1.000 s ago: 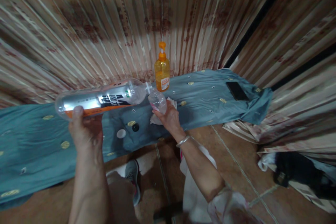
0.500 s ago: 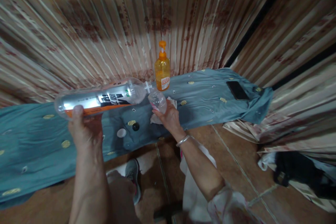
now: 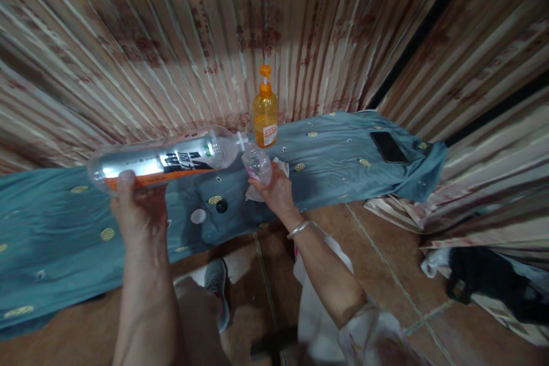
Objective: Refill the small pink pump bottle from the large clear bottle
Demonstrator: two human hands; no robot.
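Left hand's (image 3: 139, 209) large bottle (image 3: 167, 161) and right hand's (image 3: 279, 190) small bottle (image 3: 258, 163) are gripped, probably light, dentable, best held mid-body.

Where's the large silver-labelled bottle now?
In the head view, the large bottle is left of centre, sideways in the left hand, its neck by the small clear bottle.

Most fingers of the left hand (image 3: 139, 209) hide behind the large, clear, silver-labelled plastic bottle (image 3: 154, 162); the right hand (image 3: 278, 191) covers part of the small clear plastic bottle (image 3: 257, 162) and the crumpled white cloth (image 3: 255, 194). The patterned teal sheet (image 3: 55, 223) runs off at left. The black shape (image 3: 489, 280), near right, is cut off and too blurred to identify.
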